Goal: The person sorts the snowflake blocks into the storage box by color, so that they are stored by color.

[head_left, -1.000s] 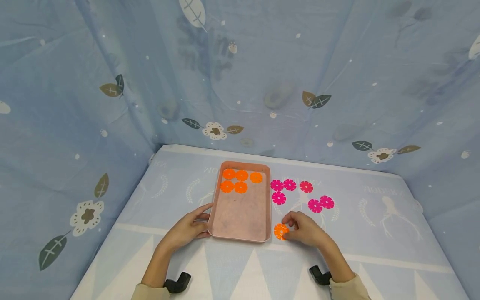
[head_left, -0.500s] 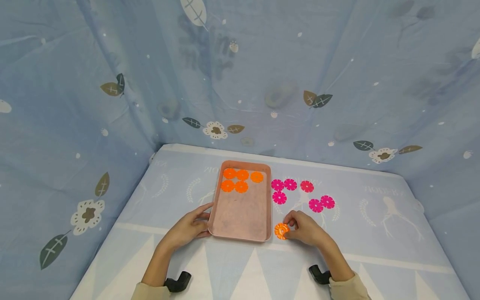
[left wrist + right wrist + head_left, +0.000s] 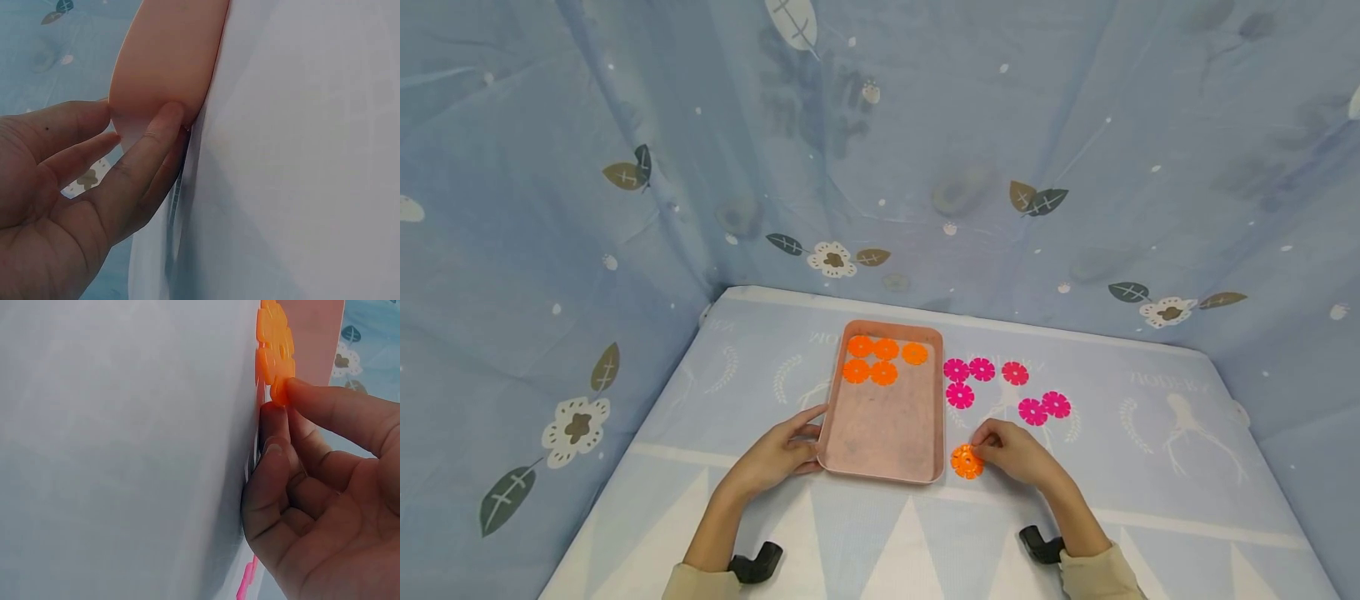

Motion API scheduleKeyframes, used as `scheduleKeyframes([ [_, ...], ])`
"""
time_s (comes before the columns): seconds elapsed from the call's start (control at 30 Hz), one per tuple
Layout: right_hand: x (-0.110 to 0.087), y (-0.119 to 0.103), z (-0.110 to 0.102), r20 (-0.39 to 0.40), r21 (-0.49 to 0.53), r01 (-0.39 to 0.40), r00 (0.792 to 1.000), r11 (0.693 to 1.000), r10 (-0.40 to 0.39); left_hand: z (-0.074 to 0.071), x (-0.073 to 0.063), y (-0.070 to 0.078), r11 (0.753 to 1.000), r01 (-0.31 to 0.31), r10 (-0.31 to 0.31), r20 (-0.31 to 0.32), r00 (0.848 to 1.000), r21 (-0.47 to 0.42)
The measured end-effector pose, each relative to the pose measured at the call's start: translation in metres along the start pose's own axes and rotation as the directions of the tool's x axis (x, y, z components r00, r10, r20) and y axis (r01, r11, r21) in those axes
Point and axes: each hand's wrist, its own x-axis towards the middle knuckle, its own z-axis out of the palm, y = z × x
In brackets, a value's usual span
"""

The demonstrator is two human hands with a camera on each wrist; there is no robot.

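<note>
My right hand (image 3: 1015,452) pinches the edge of an orange notched plastic disc (image 3: 964,462), a snowflake-shaped building piece, just right of the tray's near corner. In the right wrist view the thumb lies on the rim of this orange disc (image 3: 275,350), with another fingertip beneath it. My left hand (image 3: 780,454) touches the left wall of a shallow pink tray (image 3: 880,433) near its front corner. Its fingers reach out fairly straight against the tray's side (image 3: 169,56) in the left wrist view. Several orange discs (image 3: 883,372) lie flat in the tray's far end.
Several pink discs (image 3: 959,395) are spread on the patterned tablecloth (image 3: 1150,467) right of the tray, some close together. A redder disc (image 3: 1015,372) lies among them. Black wrist mounts (image 3: 756,563) sit by both forearms. A blue floral curtain (image 3: 925,150) rises behind the table.
The right thumb and fingers have shifted up along the orange disc's edge, and the disc has turned slightly near the same spot. The left hand and tray stay in place.
</note>
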Motion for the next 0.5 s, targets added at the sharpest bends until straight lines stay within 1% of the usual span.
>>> scheduleKeyframes([
  [0.1,0.0001,0.0007,-0.0007,0.008,0.021,0.002,1.000,1.000,-0.002,0.0004,0.0000,0.0005,1.000,0.002,-0.002,0.000,1.000,0.000],
  [0.33,0.0000,0.0009,-0.0024,0.023,0.028,0.007,1.000,1.000,-0.008,0.0014,-0.0005,0.0015,1.000,0.006,-0.006,-0.009,1.000,0.004],
  [0.5,0.0004,0.0006,-0.0062,0.046,0.060,0.005,0.999,0.998,-0.008,0.0016,-0.0005,0.0012,1.000,0.010,-0.010,-0.012,1.000,0.008],
])
